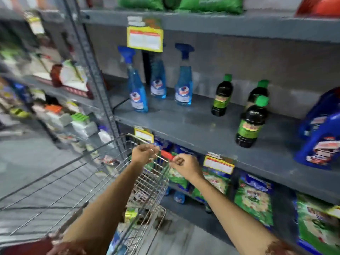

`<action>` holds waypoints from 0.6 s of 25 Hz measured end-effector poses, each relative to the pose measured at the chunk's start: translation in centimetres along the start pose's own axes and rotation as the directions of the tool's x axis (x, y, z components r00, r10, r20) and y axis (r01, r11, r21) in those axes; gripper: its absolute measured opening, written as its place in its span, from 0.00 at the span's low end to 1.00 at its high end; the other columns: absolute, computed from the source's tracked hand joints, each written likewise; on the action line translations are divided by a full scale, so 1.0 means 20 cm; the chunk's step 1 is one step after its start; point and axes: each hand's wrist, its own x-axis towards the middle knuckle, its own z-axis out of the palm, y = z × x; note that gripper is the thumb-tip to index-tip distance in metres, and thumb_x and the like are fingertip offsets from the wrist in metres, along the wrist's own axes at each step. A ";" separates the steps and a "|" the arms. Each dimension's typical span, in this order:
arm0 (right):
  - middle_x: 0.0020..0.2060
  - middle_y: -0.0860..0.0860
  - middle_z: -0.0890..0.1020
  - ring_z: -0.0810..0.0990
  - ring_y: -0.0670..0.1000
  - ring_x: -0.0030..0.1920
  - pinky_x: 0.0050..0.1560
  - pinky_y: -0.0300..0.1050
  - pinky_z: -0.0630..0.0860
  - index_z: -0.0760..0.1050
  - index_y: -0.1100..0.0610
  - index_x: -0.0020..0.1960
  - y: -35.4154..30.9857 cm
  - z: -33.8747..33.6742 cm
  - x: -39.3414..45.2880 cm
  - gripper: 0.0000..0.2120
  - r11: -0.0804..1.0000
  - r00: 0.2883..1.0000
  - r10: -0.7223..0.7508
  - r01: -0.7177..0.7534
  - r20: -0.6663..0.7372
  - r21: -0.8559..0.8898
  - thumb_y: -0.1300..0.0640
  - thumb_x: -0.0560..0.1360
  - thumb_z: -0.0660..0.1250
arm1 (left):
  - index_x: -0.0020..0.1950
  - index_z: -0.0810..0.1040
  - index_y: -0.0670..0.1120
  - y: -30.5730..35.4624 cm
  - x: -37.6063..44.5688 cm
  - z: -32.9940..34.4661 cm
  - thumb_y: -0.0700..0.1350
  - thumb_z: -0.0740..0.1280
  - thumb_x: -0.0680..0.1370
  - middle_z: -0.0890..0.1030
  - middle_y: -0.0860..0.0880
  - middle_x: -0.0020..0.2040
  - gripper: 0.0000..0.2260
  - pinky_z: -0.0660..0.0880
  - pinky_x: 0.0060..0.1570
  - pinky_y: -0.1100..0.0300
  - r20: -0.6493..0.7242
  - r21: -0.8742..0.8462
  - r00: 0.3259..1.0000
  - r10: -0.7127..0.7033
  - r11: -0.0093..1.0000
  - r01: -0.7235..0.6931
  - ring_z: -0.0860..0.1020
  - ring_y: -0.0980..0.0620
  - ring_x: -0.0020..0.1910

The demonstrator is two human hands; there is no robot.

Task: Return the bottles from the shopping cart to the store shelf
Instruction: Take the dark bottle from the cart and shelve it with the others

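A wire shopping cart [150,186] stands in front of me against the grey store shelf [184,127]. My left hand [145,152] is curled over the cart's far rim. My right hand [185,167] grips the same rim at its right corner. On the shelf stand three blue spray bottles [137,87] at the left and three dark bottles with green caps [251,124] further right. Low in the cart I see a yellow-green pack [131,215] and something blue, both blurred. I cannot tell whether a bottle lies in the cart.
A large blue jug [320,138] sits at the shelf's right end. Green bags [253,201] fill the shelf below, just behind the cart's rim. A yellow price tag [145,38] hangs from the shelf above. Another rack of mixed goods [64,78] runs along the left.
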 end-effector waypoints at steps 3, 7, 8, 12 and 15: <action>0.29 0.46 0.76 0.76 0.48 0.35 0.38 0.41 0.71 0.80 0.58 0.42 -0.11 0.34 0.14 0.07 0.996 0.972 -0.022 0.042 0.232 -0.082 0.54 0.68 0.71 | 0.27 0.78 0.48 -0.23 0.14 -0.34 0.31 0.64 0.73 0.79 0.56 0.22 0.18 0.67 0.21 0.68 -0.095 0.016 0.985 -0.142 0.989 0.144 0.74 0.60 0.21; 0.43 0.58 0.83 0.79 0.55 0.43 0.45 0.48 0.77 0.79 0.61 0.44 -0.12 0.80 0.30 0.07 0.954 0.895 0.064 0.075 0.441 -0.290 0.58 0.70 0.68 | 0.33 0.77 0.45 -0.60 0.30 -0.67 0.29 0.60 0.74 0.80 0.55 0.22 0.15 0.62 0.21 0.68 -0.179 -0.013 0.927 -0.329 0.943 0.332 0.71 0.53 0.26; 0.46 0.59 0.83 0.80 0.57 0.46 0.47 0.49 0.78 0.78 0.62 0.45 -0.10 0.93 0.34 0.07 0.930 0.866 0.111 0.083 0.487 -0.358 0.59 0.70 0.68 | 0.34 0.76 0.45 -0.70 0.34 -0.74 0.30 0.59 0.74 0.80 0.55 0.25 0.15 0.61 0.22 0.68 -0.200 -0.032 0.905 -0.375 0.926 0.376 0.71 0.53 0.27; 0.52 0.61 0.80 0.79 0.59 0.51 0.45 0.46 0.75 0.74 0.63 0.53 0.05 1.31 0.41 0.12 0.814 0.707 0.342 0.105 0.618 -0.571 0.58 0.73 0.66 | 0.34 0.75 0.44 -1.09 0.42 -0.88 0.31 0.62 0.74 0.79 0.56 0.20 0.12 0.67 0.21 0.68 -0.231 -0.074 0.816 -0.530 0.846 0.529 0.74 0.58 0.20; 0.61 0.62 0.75 0.75 0.61 0.61 0.58 0.49 0.73 0.69 0.63 0.62 0.20 1.51 0.42 0.21 0.740 0.543 0.514 0.109 0.664 -0.663 0.53 0.73 0.67 | 0.39 0.77 0.42 -1.35 0.43 -0.90 0.32 0.64 0.73 0.79 0.55 0.22 0.07 0.68 0.25 0.66 -0.282 -0.107 0.725 -0.629 0.771 0.628 0.73 0.52 0.28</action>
